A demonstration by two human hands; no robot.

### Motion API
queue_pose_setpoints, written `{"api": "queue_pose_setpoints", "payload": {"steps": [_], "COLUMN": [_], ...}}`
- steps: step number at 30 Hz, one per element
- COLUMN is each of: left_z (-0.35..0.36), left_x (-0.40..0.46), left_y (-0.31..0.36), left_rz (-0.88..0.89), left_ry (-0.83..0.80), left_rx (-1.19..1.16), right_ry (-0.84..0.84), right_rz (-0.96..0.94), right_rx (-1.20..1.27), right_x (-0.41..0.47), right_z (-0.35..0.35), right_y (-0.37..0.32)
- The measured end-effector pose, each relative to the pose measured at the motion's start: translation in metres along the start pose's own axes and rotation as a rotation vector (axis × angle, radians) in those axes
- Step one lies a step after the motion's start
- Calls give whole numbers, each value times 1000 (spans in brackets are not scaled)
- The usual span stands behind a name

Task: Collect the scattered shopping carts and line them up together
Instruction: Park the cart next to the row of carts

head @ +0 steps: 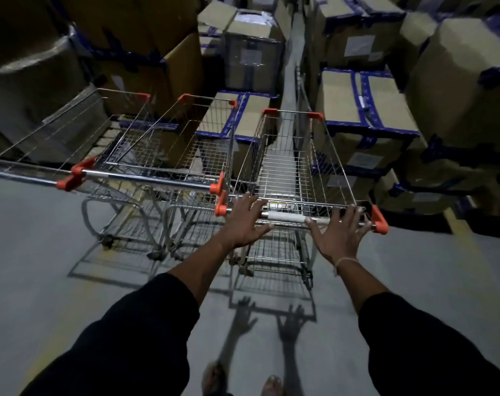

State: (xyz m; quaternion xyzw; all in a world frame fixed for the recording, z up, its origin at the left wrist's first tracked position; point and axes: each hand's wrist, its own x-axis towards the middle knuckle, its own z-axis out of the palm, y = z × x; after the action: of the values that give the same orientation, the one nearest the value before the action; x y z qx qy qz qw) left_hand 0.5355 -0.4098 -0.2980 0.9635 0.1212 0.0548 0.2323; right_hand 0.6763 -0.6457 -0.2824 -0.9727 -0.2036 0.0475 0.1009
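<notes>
Three chrome wire-mesh shopping carts with orange plastic corner caps stand side by side on the smooth grey floor [43, 238]. Right cart [289, 167], middle cart [171, 155] and left cart [57, 138] show bare baskets. Left hand [244, 221] and right hand [339, 232] rest fingers spread on the right cart's tubular handle [286, 217], grip loose. Taped cardboard boxes [366, 110] are stacked behind.

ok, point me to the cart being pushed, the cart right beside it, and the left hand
pushed cart [289, 170], head view, wire basket floor
neighbouring cart [146, 180], head view, handle bar
left hand [244, 224], head view, back of hand
</notes>
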Motion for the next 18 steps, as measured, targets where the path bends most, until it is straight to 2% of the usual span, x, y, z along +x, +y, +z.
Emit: {"api": "queue_pose_setpoints", "payload": {"steps": [2,4,10,18], "left_z": [8,13,18,2], "left_x": [-22,-49,-136,-282], "left_y": [-1,-1,-19,-59], "left_rz": [-2,-30,-211,-483], "left_ry": [89,155,120,209], "left_rx": [16,21,49,46], "right_ry": [140,182,40,-184], "right_rz": [-90,-199,-356,-624], "right_rx": [35,55,34,-21], "right_x": [-15,-31,-69,-121], "right_z": [13,27,53,63], "right_y": [-8,-16,-43,-119]}}
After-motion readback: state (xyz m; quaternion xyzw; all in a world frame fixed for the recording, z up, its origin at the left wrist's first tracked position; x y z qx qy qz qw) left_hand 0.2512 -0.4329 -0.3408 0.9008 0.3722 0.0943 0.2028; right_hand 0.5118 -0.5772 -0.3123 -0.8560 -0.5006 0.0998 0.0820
